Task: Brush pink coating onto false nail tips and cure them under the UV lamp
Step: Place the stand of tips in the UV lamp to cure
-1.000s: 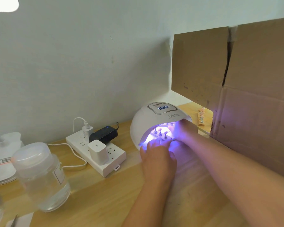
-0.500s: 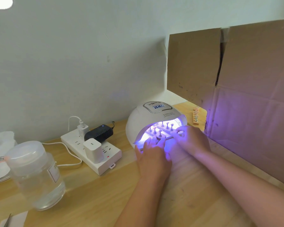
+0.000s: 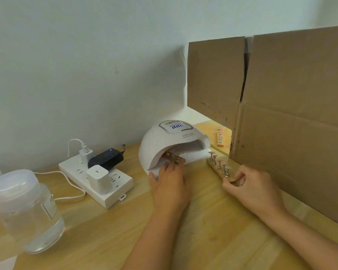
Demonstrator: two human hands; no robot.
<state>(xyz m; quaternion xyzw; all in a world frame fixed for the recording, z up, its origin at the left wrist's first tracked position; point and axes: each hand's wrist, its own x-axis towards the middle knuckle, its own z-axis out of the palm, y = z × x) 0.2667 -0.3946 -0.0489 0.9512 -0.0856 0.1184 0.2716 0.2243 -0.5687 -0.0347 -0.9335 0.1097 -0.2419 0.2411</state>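
The white domed UV lamp (image 3: 176, 137) stands at the back of the wooden table, its light off and its display lit. A wooden strip holder (image 3: 175, 159) with metal stands pokes out of the lamp's mouth. My left hand (image 3: 170, 188) lies in front of it, its fingers reaching to the strip's near end. To the right of the lamp a second wooden strip (image 3: 216, 166) lies on the table, carrying several pink nail tips (image 3: 220, 159) on stands. My right hand (image 3: 252, 188) pinches its near end.
A third strip with tips (image 3: 220, 140) lies behind the lamp by the cardboard wall (image 3: 291, 123), which closes off the right side. A white power strip (image 3: 105, 184) with chargers and a black adapter (image 3: 105, 158) sits left of the lamp. A clear lidded jar (image 3: 25, 211) stands at front left.
The lamp's purple light has gone out. My right hand has drawn one strip of tips out of the lamp and to the right. My left hand stays at the lamp's mouth.
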